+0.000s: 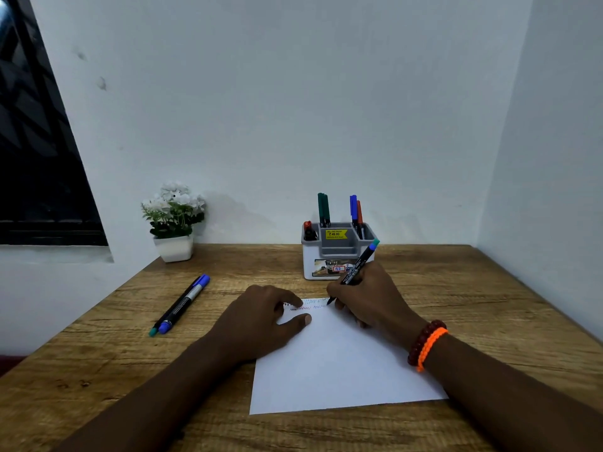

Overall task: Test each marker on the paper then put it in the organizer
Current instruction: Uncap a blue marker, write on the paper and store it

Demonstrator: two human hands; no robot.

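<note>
The marker [355, 267] is pinched in the right hand [368, 298], tip at the paper [342, 363] edge, 12 o'clock; the left hand [261, 318] is spread flat. Ink could be run onto the table [489, 305] (organizer [337, 252] beyond).

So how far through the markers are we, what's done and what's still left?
Done: several markers stand in the organizer, and red and blue squiggles already mark the paper's top edge. In hand: the right hand grips a marker, tip on the paper, while the left hand rests on the sheet. Left: two markers lie on the table at left, seemingly untested.
</note>
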